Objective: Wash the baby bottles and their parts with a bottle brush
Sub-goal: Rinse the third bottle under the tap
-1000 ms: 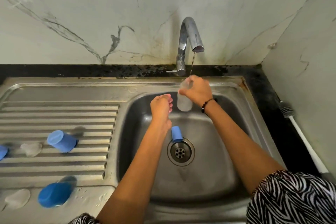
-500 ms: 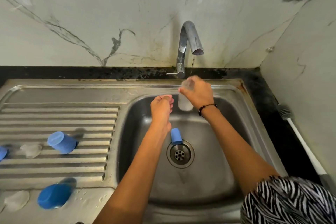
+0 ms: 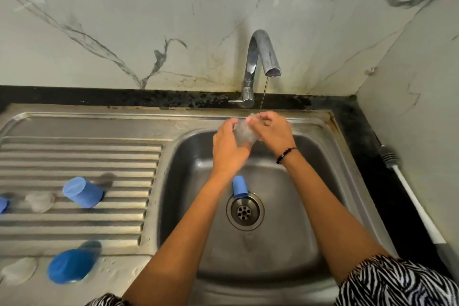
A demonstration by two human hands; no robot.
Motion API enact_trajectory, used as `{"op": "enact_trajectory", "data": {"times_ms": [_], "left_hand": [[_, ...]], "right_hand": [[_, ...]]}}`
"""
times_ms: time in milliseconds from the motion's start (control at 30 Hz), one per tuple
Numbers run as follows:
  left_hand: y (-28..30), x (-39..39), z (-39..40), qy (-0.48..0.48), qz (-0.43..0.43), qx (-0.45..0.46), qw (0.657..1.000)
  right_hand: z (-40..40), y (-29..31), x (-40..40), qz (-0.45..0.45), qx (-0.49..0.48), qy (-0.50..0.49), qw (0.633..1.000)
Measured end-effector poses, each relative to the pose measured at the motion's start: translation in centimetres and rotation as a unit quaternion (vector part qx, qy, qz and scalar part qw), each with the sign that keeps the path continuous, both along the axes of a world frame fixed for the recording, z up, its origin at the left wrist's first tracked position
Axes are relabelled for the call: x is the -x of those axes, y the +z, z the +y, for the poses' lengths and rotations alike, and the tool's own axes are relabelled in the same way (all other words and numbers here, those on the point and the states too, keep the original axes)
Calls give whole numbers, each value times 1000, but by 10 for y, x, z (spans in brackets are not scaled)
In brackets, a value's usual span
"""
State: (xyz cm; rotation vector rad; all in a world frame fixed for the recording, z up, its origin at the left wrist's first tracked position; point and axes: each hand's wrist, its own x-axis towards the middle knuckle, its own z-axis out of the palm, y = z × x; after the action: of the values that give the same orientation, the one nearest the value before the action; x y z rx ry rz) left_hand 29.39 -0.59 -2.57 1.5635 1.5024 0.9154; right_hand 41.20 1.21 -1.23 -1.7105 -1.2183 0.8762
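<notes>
Gripping a blurred clear bottle (image 3: 244, 134) under the faucet (image 3: 260, 67), both hands, left hand (image 3: 227, 149) and right hand (image 3: 270, 133), are hiding its neck

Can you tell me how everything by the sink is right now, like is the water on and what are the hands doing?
Tap: running a thin stream.
Clear bottle: held under the stream by both hands.
Left hand: grips the bottle.
Right hand: grips the bottle's top.
Blue cap in the basin: lying by the drain.
Two blue caps on the drainboard: lying on their sides.
Bottle brush: lying unused on the counter.
</notes>
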Motion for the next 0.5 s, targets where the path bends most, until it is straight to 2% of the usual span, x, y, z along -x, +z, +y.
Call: {"op": "enact_trajectory", "data": {"times_ms": [67,133,200,267,367,500], "left_hand": [[3,0,4,-55,114,-35,991],[9,1,6,-82,137,-59,985],[18,3,8,-69,120,-93,986],[23,4,8,-49,105,-131,985],[27,6,11,-33,110,-185,976],[24,8,13,-20,119,-209,970]], "right_hand": [[-3,0,-1,147,30,-48,987],[-7,1,-3,264,76,-63,959],[-8,4,-8,341,118,-39,932],[-7,5,-12,356,155,-29,921],[-3,1,-14,319,186,-18,929],[2,0,-11,339,199,12,919]]}}
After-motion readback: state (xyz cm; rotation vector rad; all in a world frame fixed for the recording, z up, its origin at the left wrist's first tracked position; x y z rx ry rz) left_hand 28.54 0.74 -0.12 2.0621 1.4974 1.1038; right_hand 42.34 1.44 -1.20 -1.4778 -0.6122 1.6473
